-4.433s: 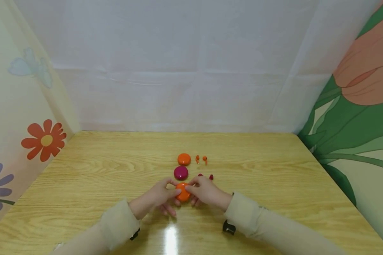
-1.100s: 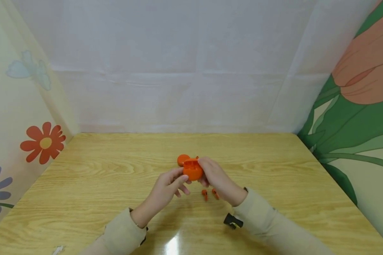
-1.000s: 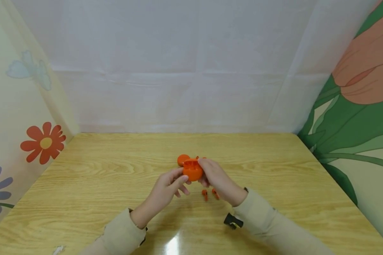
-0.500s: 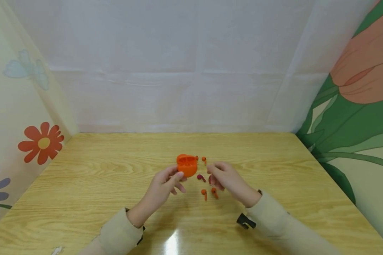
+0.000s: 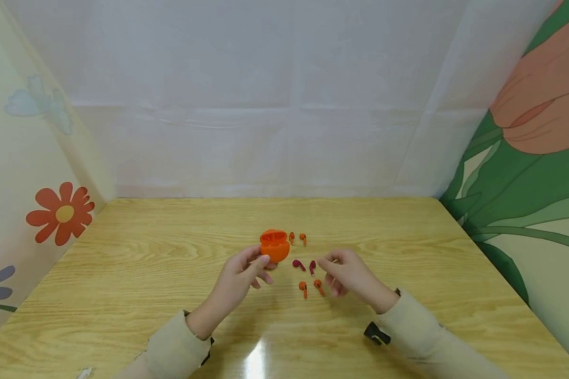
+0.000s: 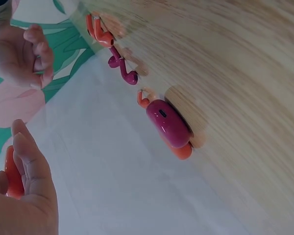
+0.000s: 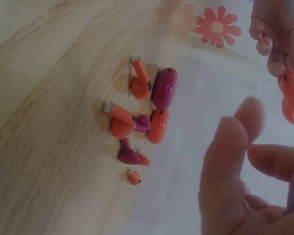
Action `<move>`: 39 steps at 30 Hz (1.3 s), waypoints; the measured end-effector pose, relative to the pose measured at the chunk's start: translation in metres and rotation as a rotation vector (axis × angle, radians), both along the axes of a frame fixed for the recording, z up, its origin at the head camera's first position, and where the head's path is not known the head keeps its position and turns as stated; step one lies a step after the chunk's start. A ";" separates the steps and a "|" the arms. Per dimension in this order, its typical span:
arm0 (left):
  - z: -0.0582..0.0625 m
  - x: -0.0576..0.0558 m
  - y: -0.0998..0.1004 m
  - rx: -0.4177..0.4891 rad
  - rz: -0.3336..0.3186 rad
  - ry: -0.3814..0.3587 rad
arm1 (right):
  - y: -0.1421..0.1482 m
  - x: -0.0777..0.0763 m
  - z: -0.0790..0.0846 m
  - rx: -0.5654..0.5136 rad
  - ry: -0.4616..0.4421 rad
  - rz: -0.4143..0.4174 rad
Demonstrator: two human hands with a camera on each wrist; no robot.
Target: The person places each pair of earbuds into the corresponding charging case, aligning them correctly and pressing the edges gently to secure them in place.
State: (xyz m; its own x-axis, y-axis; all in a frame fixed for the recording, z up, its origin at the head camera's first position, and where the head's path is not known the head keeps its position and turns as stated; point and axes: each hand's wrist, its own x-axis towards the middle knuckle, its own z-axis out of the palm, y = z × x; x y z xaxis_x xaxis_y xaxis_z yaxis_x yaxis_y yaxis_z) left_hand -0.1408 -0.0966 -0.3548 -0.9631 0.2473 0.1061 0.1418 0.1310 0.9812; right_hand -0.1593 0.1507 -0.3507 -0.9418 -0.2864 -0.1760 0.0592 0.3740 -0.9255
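Observation:
My left hand (image 5: pixel 239 275) grips an orange earbud case (image 5: pixel 276 251) above the table, its lid tilted up. My right hand (image 5: pixel 353 276) hovers to the right of the earbuds with loosely bent fingers and holds nothing. A pair of magenta earbuds (image 5: pixel 312 267) lies on the table between the hands. Orange earbuds (image 5: pixel 303 289) lie nearer to me, and another orange pair (image 5: pixel 303 239) lies farther back. The left wrist view shows a magenta case (image 6: pixel 169 123) standing in front of a second orange case (image 6: pixel 182 151); in the head view the held case hides the magenta one.
The wooden table (image 5: pixel 180 242) runs back to a white cloth backdrop (image 5: pixel 284 105). Painted panels with flowers (image 5: pixel 65 213) stand at both sides. A black wrist strap piece (image 5: pixel 376 333) hangs below my right sleeve.
Both hands held the case with its lid down; the lid is now up and the case is lifted. My right hand has let go of it and moved right, uncovering the magenta earbuds.

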 end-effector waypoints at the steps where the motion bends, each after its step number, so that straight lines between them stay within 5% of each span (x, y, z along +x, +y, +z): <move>1: 0.000 0.000 0.000 0.003 0.002 -0.001 | 0.001 0.000 -0.001 0.013 -0.008 -0.003; 10: 0.001 0.000 -0.001 0.007 0.000 -0.011 | 0.005 0.000 -0.009 0.125 -0.040 0.007; 39: -0.002 -0.001 0.002 0.018 -0.004 -0.016 | -0.002 -0.002 -0.030 0.236 -0.107 0.062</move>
State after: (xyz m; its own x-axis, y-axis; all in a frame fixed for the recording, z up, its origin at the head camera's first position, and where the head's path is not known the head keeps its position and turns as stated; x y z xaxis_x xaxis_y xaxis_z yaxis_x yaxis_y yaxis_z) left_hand -0.1416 -0.0950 -0.3565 -0.9637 0.2496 0.0948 0.1262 0.1130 0.9856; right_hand -0.1616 0.1488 -0.3807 -0.8961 -0.2824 -0.3423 0.1222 0.5845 -0.8022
